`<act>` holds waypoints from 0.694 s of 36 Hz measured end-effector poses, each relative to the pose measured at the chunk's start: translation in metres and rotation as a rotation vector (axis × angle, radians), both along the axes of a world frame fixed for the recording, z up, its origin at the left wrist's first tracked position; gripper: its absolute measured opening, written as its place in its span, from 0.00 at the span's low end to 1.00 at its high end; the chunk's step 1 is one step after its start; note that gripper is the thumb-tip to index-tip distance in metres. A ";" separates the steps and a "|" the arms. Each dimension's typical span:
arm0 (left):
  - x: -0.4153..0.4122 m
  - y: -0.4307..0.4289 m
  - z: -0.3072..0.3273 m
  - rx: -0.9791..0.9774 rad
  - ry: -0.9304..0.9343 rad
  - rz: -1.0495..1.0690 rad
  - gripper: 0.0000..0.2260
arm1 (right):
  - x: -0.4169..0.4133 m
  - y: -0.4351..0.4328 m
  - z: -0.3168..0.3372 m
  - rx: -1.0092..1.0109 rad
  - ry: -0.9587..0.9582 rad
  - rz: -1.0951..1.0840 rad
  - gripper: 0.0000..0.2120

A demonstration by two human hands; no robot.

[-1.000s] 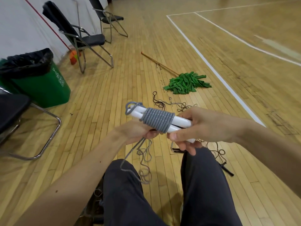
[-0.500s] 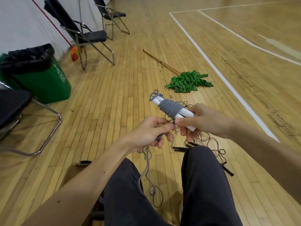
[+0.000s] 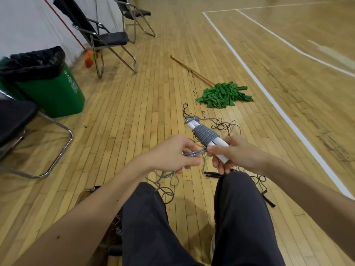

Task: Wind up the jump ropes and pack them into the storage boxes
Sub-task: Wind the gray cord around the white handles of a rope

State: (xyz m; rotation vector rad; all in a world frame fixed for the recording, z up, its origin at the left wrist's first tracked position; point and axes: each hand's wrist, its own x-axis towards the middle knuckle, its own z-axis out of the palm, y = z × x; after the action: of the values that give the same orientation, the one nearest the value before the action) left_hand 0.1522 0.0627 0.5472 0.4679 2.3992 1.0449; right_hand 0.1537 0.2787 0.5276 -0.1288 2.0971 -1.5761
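While the person sits low with dark trousers [image 3: 240, 217] filling the bottom of the scene, both hands are up and busy just above the knees. The right hand [image 3: 236, 152] has its fingers curled round the near end of a pair of white handles [image 3: 221, 149], thumb laid on top, and the handles point away and a little left over the wooden floor [image 3: 134, 121]. Round their middle sits a tight coil of grey rope [image 3: 206, 134], turn beside turn, with a small grey loop poking out at the far tips. The left hand [image 3: 172, 154] is right beside it, thumb and fingers pinching a taut stretch of that same grey rope where it leaves the coil. Below the left hand the loose tail [image 3: 167, 179] drops in slack loops and reaches the left thigh.

On the floor past the hands lies a dark jump rope [image 3: 224, 125], all tangled curls, its black handles [image 3: 211, 174] just by the right knee. Further out a green mop [image 3: 223, 95] lies flat, wooden stick running back. A white court line [image 3: 269, 93] cuts past on the right. Over on the left stands a green bin [image 3: 55, 93] with a black liner, folding chairs [image 3: 107, 38] behind it along the wall
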 end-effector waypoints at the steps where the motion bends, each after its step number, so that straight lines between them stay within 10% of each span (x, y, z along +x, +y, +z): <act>1: 0.001 0.001 0.000 -0.055 0.052 -0.006 0.03 | 0.001 -0.001 -0.002 -0.009 -0.002 -0.015 0.13; 25: 0.018 0.001 0.043 -0.747 0.858 -0.211 0.11 | -0.001 0.007 -0.026 -0.071 -0.083 -0.292 0.10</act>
State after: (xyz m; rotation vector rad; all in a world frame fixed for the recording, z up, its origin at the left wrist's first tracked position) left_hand 0.1700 0.0639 0.5904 0.9803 3.0914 -0.2707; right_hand 0.1527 0.2862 0.5015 0.2247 2.0671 -1.7906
